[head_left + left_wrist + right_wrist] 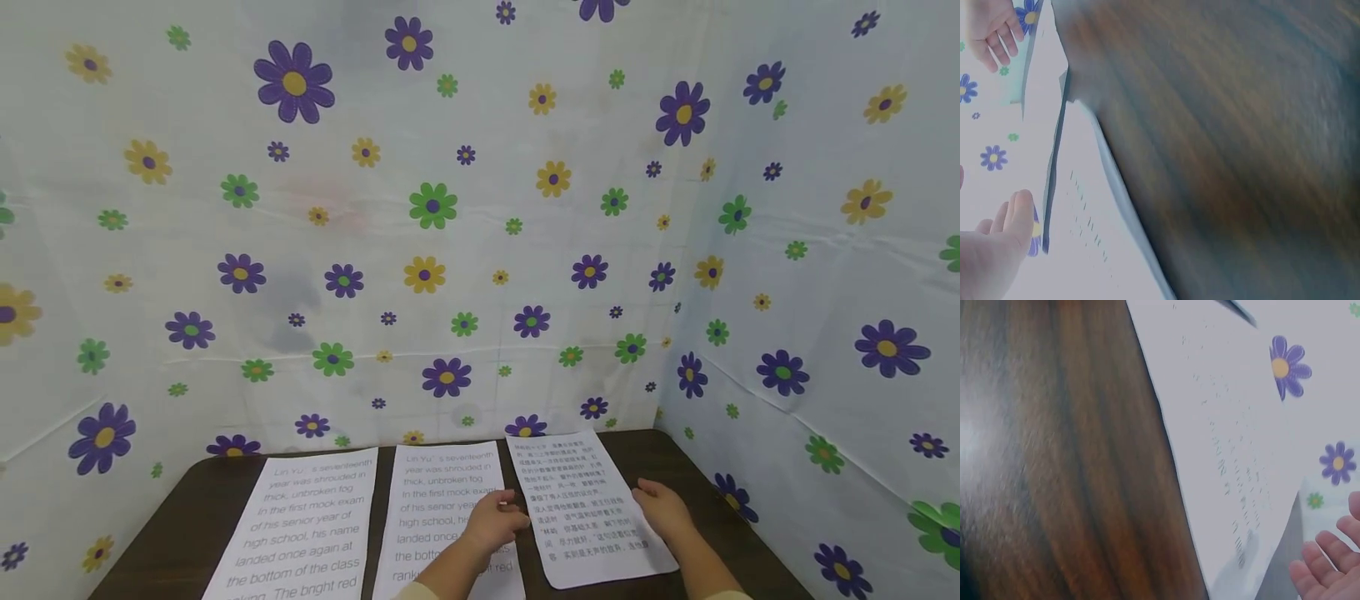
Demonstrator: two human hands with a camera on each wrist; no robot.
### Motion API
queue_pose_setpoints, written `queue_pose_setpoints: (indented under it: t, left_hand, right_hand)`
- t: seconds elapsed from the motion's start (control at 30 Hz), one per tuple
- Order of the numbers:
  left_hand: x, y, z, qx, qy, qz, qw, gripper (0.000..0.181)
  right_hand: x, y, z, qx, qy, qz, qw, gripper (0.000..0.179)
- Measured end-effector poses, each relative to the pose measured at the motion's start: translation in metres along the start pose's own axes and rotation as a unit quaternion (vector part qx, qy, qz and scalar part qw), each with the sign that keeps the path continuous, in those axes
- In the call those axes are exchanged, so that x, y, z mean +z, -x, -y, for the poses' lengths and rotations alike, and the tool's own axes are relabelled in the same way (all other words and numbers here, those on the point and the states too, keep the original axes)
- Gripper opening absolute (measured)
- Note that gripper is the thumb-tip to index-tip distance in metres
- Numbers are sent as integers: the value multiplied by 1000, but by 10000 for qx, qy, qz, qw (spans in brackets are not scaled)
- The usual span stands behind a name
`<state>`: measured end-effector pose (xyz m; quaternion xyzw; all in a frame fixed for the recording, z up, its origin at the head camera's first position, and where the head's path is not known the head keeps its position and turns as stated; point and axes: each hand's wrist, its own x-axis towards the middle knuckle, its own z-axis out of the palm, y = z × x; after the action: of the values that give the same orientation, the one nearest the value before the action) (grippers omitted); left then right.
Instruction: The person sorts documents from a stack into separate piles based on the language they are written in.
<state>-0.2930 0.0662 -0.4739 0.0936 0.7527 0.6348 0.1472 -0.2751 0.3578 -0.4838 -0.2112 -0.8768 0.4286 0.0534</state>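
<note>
A white sheet of paper with printed Chinese characters point(585, 508) lies slightly askew at the right of the table. Close by its left edge is my left hand point(491, 523), fingers loosely bent and holding nothing; it covers part of the middle English-text sheet point(427, 517). My right hand point(662, 507) is at the Chinese sheet's right edge, and whether it touches the paper I cannot tell. In the right wrist view the fingers of the right hand point(1329, 562) look relaxed and apart. The left wrist view has the left hand point(1004, 244) with its fingers extended.
Another English-text sheet point(300, 533) lies at the left, parallel to the middle one. All the sheets are on a dark brown wooden table point(191, 508). White cloth with purple, yellow and green flowers point(480, 233) hangs behind the table and along its sides.
</note>
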Motion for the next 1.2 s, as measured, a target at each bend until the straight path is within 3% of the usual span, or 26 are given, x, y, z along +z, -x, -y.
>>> queue_pose_setpoints:
  t: [0.3, 0.67, 1.0, 1.2]
  left_hand:
    - [-38, -1, -9, 317, -206, -160, 9992, 63]
    - [-93, 5, -11, 362, -412, -616, 9966, 65]
    - [-145, 22, -1, 301, -477, -1158, 9917, 64]
    - [-154, 26, 14, 270, -408, -1167, 9920, 64]
  right_hand:
    - [14, 10, 34, -377, -156, 70, 9991, 61]
    - [42, 18, 69, -921, -302, 370, 9946, 55]
    - [78, 17, 88, -993, -379, 753, 9915, 55]
    - [83, 18, 87, -965, -265, 918, 9907, 57]
